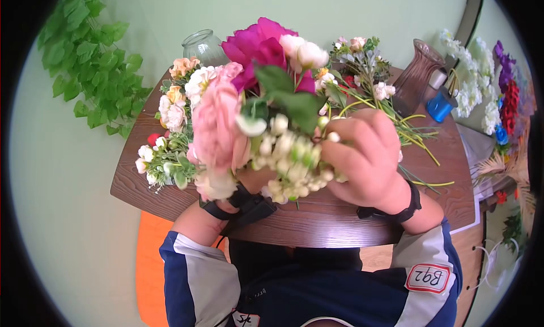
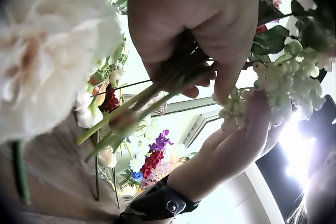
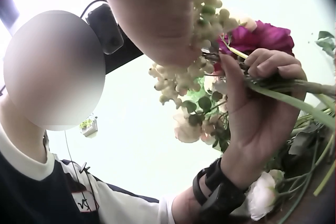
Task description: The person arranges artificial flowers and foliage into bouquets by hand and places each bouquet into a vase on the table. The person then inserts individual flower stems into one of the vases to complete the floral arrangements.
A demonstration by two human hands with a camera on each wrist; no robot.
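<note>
I see the bouquet (image 1: 218, 123) over the table (image 1: 445, 202), pink, magenta and white, leafy; its stems (image 2: 137, 103) slant to the lower left in the left wrist view. My left hand (image 3: 265, 103) grips them; my right hand (image 1: 365, 157) pinches the pale berry spray (image 1: 292, 162). Beyond are a clear jar (image 1: 203, 48) and a purplish vase (image 1: 418, 77).

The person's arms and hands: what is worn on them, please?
The left hand and right hand are bare. Black straps with black devices circle both wrists. Sleeves are light grey and navy; the right one has a red-bordered white label, B92.
</note>
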